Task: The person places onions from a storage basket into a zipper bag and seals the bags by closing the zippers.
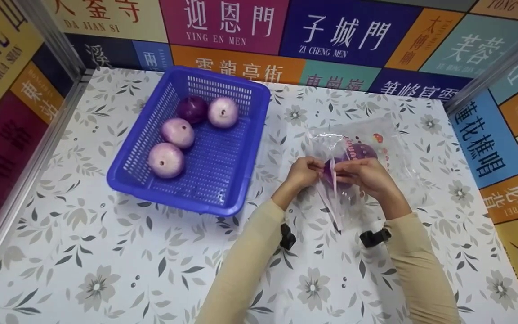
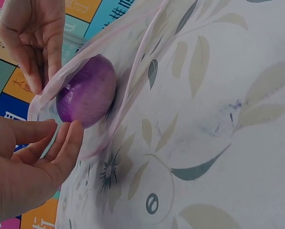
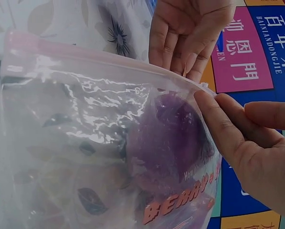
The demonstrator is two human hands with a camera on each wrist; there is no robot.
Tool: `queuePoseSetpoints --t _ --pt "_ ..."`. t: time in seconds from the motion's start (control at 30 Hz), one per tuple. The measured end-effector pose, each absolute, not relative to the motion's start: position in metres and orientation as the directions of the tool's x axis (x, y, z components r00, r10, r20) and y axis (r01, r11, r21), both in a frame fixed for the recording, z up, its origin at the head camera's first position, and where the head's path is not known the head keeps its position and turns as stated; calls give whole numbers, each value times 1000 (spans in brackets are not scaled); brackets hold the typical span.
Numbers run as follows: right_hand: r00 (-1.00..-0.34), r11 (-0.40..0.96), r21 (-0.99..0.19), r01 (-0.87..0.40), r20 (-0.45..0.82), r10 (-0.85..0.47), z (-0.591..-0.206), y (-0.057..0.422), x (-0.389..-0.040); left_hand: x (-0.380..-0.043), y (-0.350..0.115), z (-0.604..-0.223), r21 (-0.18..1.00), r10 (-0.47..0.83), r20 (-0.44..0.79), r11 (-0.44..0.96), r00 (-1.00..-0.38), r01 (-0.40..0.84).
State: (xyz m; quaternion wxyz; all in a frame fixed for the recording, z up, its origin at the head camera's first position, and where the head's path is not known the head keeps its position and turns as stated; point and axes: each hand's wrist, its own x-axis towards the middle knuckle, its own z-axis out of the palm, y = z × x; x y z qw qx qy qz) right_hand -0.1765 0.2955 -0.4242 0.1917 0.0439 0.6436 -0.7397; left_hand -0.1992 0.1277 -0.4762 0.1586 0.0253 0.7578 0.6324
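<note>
A clear zip bag point(image 1: 389, 135) with pink edging and red printing lies at the right of the table, its mouth parted towards the left. Purple onions show in it; one onion point(image 2: 87, 90) sits just inside the mouth. At that onion's lower side are the fingertips of the left hand point(image 1: 305, 172), thumb and fingers slightly apart in the left wrist view. The right hand point(image 1: 369, 177) touches the bag's rim with nearly straight fingers, its thumb standing off in the right wrist view. Behind printed plastic, a purple onion point(image 3: 166, 138) is partly blurred by reflections.
A blue plastic basket point(image 1: 252, 148) stands left of the hands with several onions, among them a dark purple onion point(image 1: 192, 110) and a pale onion point(image 1: 166, 160). Printed panels point(image 1: 223, 24) wall off the back and sides of the flower-patterned table point(image 1: 151, 270).
</note>
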Motion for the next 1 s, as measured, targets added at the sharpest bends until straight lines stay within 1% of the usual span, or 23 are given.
queuePoseSetpoints --t 0.1,0.2,0.33,0.57,0.73,1.0 --pt "-921 -97 -934 344 -315 -230 -423 296 -176 -199 127 -476 965 225 -214 200 -951 -170" --pt "-920 -97 -933 345 -317 -231 -423 297 -176 -198 128 -474 967 222 -229 163 -948 -196" --pt "-920 -91 -936 340 -311 -237 -423 296 -176 -198 131 -473 969 237 -244 108 -940 -224" --pt "-922 -93 -938 335 -306 -238 -424 296 -175 -197 133 -473 972 277 -233 83 -932 -219" --pt "-916 -103 -929 355 -325 -234 -424 296 -175 -197 132 -475 975 291 -221 99 -931 -200" --pt "-917 -110 -930 350 -317 -241 -423 297 -175 -198 126 -471 972 259 -214 151 -942 -180"
